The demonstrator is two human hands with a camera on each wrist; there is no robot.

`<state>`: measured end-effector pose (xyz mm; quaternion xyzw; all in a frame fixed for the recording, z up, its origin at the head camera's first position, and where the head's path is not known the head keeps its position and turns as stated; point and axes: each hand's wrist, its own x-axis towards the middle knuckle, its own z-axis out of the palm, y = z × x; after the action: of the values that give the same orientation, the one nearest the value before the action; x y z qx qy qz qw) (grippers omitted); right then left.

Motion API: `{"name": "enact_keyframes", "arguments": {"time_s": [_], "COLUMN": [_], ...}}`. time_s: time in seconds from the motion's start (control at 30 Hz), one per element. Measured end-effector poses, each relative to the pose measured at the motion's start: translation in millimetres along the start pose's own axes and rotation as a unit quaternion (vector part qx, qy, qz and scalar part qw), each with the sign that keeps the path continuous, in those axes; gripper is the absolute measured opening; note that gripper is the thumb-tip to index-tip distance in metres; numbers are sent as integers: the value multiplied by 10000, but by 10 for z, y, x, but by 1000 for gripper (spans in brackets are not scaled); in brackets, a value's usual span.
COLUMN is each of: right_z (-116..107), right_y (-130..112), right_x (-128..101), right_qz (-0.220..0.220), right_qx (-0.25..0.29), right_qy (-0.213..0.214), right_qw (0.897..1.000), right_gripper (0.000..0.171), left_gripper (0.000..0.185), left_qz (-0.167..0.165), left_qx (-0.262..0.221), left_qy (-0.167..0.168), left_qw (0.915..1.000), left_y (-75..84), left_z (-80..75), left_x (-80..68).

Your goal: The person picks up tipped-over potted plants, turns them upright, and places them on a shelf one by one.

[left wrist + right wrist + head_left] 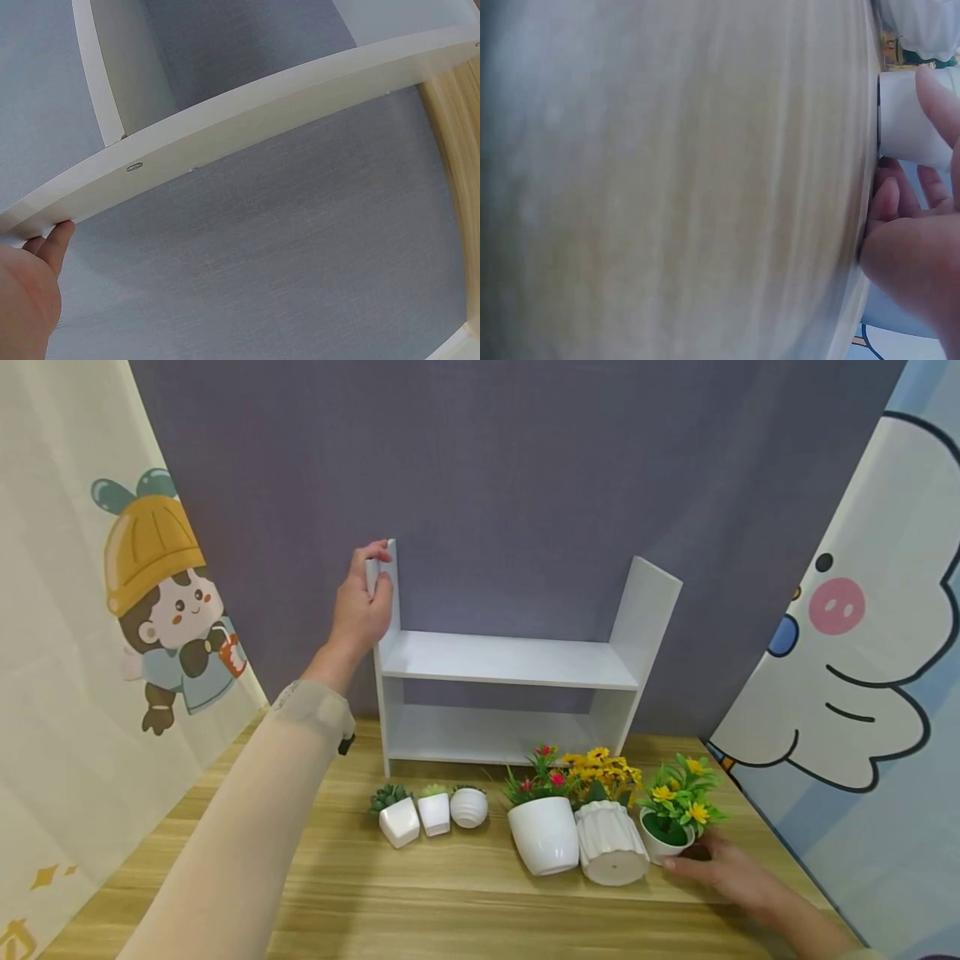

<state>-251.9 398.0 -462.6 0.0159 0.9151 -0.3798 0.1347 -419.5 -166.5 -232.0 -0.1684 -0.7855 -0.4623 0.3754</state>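
A white two-tier shelf (510,660) stands on the table, its two side panels rising above the upper board. My left hand (363,606) grips the top of the left side panel; the left wrist view shows the fingertips (58,244) at the panel's edge. At the far right, an upright potted plant with yellow flowers (678,802) stands in a small white pot. My right hand (727,868) holds this pot low down, thumb at the front and the other fingers around its right side. In the right wrist view the thumb lies against the white pot (904,120).
Left of the held plant lie a ribbed white pot with orange-yellow flowers (611,843) and a smooth white pot with red flowers (543,835), both tilted. Three small succulents in white pots (435,814) lie farther left. A grey cloth (510,485) hangs behind the shelf.
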Motion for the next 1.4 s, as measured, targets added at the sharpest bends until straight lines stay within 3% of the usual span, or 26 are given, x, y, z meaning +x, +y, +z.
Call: {"name": "enact_keyframes", "arguments": {"time_s": [0.87,1.4], "right_z": [11,-46], "right_y": [-39,-97], "right_x": [-40,-71], "right_qz": [114,119], "right_qx": [-30,738], "right_qy": [135,387], "right_qw": [9998,9964], "right_gripper": [104,97], "left_gripper": [29,28], "left_qz": [19,63], "left_qx": [-6,-67], "left_qy": [6,18], "left_qw": [10000,10000], "left_y": [-20,-44], "left_z": [-6,-13], "left_x": [7,8]}}
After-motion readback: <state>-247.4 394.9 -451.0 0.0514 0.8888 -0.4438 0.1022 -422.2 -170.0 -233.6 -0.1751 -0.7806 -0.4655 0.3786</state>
